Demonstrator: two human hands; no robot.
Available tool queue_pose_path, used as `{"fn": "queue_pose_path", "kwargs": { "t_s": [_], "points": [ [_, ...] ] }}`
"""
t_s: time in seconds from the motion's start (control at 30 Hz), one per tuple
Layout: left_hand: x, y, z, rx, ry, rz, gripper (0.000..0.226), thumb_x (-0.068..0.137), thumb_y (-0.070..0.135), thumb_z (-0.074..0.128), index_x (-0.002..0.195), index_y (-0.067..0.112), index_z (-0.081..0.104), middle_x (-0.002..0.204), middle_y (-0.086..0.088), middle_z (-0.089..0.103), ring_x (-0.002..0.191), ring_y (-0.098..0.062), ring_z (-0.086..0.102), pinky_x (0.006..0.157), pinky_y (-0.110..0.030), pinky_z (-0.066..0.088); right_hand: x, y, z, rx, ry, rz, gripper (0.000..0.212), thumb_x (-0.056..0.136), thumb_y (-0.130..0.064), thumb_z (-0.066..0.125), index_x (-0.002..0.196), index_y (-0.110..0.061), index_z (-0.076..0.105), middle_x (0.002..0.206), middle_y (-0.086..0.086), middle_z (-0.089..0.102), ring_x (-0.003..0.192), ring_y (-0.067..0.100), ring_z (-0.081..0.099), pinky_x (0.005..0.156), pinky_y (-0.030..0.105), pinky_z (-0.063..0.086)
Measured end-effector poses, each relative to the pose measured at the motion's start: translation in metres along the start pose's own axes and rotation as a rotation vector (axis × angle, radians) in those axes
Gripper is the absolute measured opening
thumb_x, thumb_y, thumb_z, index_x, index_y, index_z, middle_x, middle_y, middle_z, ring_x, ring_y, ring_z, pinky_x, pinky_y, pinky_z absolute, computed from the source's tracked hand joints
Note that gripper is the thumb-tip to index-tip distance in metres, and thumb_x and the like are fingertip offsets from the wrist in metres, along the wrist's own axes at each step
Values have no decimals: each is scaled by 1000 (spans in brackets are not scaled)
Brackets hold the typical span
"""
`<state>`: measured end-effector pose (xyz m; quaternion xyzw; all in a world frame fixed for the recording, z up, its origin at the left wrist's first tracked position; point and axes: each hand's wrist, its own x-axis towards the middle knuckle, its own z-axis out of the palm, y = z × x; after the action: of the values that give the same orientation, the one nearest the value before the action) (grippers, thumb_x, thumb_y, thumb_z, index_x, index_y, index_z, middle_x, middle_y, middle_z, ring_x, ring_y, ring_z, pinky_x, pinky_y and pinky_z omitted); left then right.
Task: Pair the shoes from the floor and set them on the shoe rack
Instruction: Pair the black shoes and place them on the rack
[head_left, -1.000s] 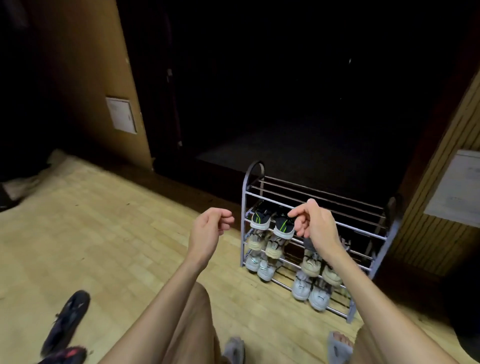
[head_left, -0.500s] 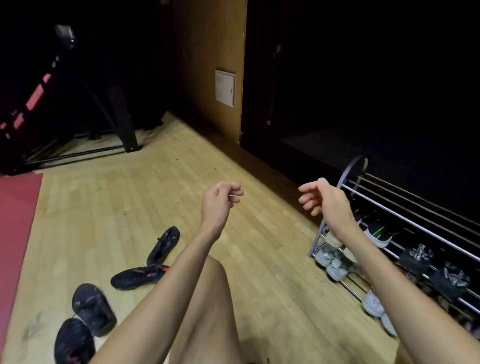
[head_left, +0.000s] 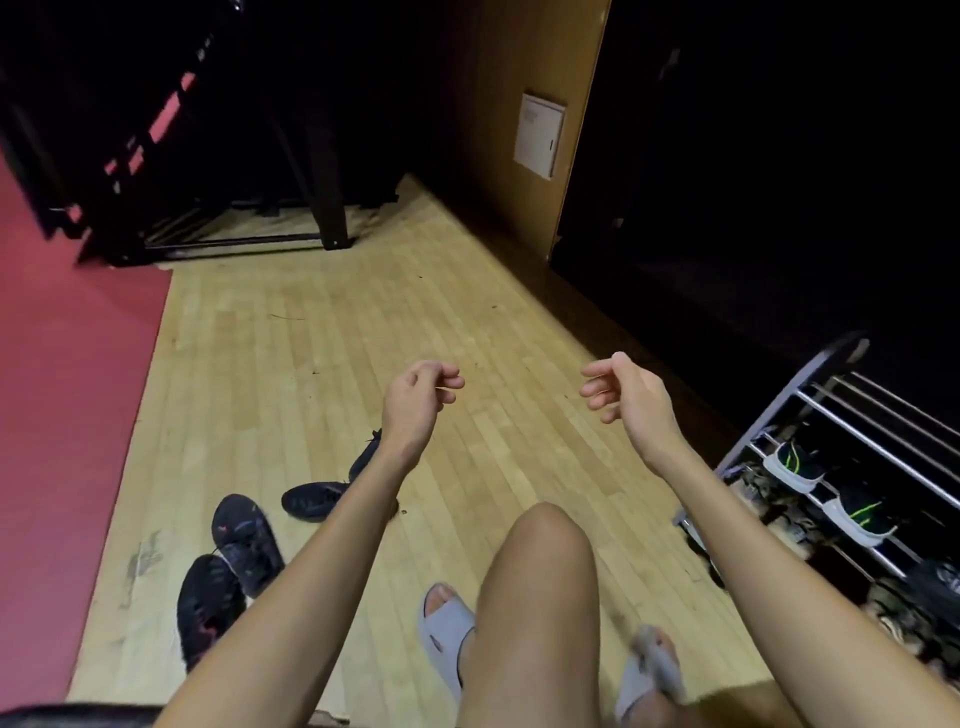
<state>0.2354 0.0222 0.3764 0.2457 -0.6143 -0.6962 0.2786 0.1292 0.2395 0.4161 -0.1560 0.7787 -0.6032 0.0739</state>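
Observation:
Several dark shoes lie on the wooden floor at lower left: two black shoes with reddish marks (head_left: 244, 540) (head_left: 208, 608) side by side, and a black low shoe (head_left: 311, 500) with another (head_left: 366, 454) partly hidden behind my left forearm. My left hand (head_left: 418, 400) hangs above the floor with fingers loosely curled, holding nothing. My right hand (head_left: 621, 392) is empty too, fingers half curled and apart. The metal shoe rack (head_left: 826, 410) stands at the right edge, with black-and-green sneakers (head_left: 795, 465) and other pairs on it.
A red mat (head_left: 67, 389) covers the floor at left. Black metal equipment (head_left: 327, 208) stands at the back. A wooden wall with a white panel (head_left: 540, 135) borders a dark doorway. My knee and grey slides (head_left: 447, 634) are at the bottom.
My view has swung left, away from the rack, bringing the floor shoes into sight. Both hands drew back from the rack and stay empty.

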Motion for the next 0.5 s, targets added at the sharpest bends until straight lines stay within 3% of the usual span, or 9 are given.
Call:
{"fn": "queue_pose_path", "kwargs": {
  "t_s": [0.33, 0.43, 0.5],
  "points": [
    [7, -72, -15, 8, 161, -181, 29, 95, 13, 42, 83, 11, 69, 79, -3, 71, 63, -12, 57, 75, -33, 46, 46, 47, 66, 2, -232, 91, 37, 99, -32, 38, 92, -15, 71, 82, 6, 68, 68, 13, 56, 56, 26, 41],
    [11, -86, -24, 14, 201, -214, 29, 94, 12, 41, 84, 11, 69, 80, -5, 71, 63, -12, 56, 69, -32, 46, 57, 61, 90, -22, -289, 109, 41, 88, -41, 38, 92, -18, 72, 83, 5, 70, 69, 13, 57, 58, 27, 42],
    [14, -96, -33, 14, 216, -230, 29, 94, 13, 42, 83, 12, 68, 78, -5, 70, 62, -13, 55, 64, -33, 43, 62, 69, 107, -28, -327, 121, 37, 92, -37, 40, 93, -18, 72, 83, 4, 69, 70, 14, 57, 59, 28, 42]
  ]
}}
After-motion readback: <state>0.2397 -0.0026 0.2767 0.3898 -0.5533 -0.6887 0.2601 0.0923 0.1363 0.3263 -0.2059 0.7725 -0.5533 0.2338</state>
